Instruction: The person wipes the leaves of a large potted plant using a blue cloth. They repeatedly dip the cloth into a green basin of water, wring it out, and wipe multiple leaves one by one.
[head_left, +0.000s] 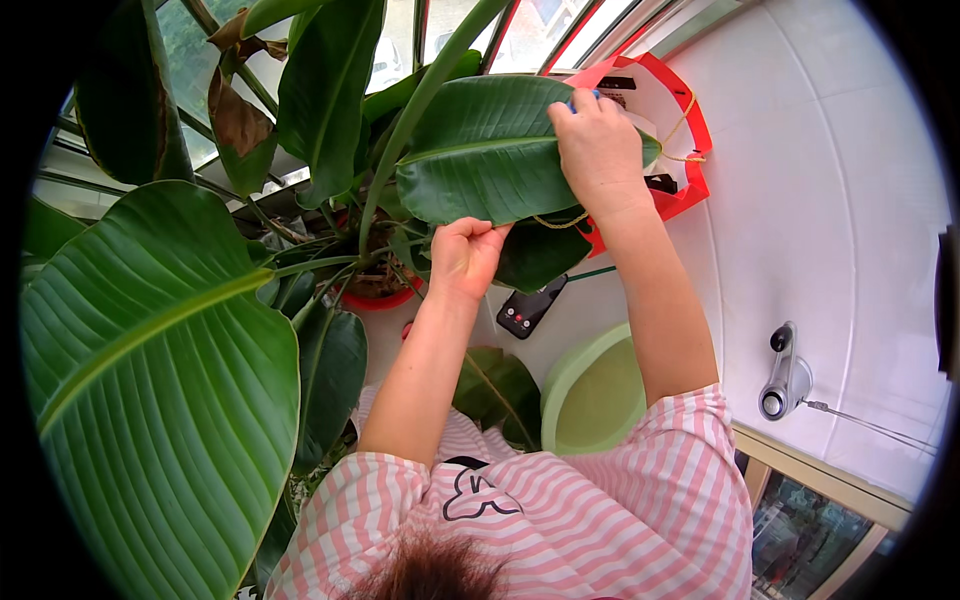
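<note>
A broad green leaf (480, 176) of a large potted plant stretches before me, its pale midrib running left to right. My left hand (466, 259) pinches the leaf's lower edge between thumb and fingers. Over the leaf's tip end lies my right hand (600, 154), its fingers curled around a small blue item (596, 94). Most of that item is hidden by the fingers, so its kind is unclear. The leaf's stalk (409, 124) rises from the plant, which stands in a red pot (382, 301) beyond my left forearm.
Behind my right hand stands a red-edged bag (697, 124) with cord handles. A smartphone (531, 306) lies on the floor near a light green basin (556, 397). Another big leaf (165, 382) fills the left side. A hand crank (781, 382) is mounted on the white wall; railings (495, 37) line the window.
</note>
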